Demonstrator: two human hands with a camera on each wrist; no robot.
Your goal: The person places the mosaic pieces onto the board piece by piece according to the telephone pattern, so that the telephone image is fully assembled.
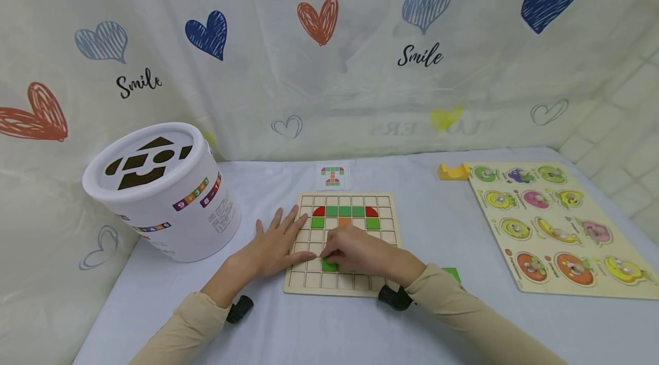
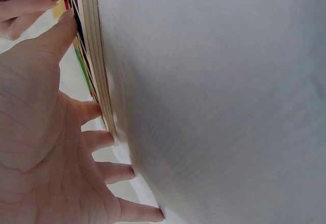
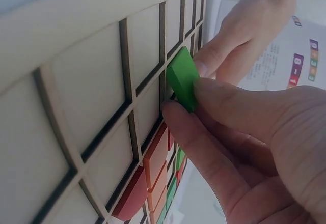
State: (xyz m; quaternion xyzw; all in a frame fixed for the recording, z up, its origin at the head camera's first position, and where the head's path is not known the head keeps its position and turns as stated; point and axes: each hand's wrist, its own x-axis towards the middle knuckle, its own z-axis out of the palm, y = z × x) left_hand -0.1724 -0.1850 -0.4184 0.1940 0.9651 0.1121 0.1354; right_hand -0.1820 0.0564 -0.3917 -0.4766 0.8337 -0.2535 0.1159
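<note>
A wooden grid board (image 1: 329, 290) lies on the white cloth, holding red quarter-round, green and orange tiles. My right hand (image 1: 360, 250) pinches a green square tile (image 3: 184, 79) between thumb and fingertips, tilted at a cell in the board's lower part. Beside that cell sit a red tile (image 3: 131, 193) and an orange tile (image 3: 156, 152), in the right wrist view. My left hand (image 1: 275, 245) rests at the board's left edge, fingers spread; its thumb reaches onto the board near the green tile. Behind the board lies a small pattern card (image 1: 332, 176) with a similar coloured design.
A white bucket (image 1: 221, 222) with shape cutouts in its lid stands at the left. At the right lie a fruit puzzle board (image 1: 494, 227) and a yellow piece (image 1: 453, 172). A green piece (image 1: 452, 273) shows beside my right sleeve. A printed curtain hangs behind.
</note>
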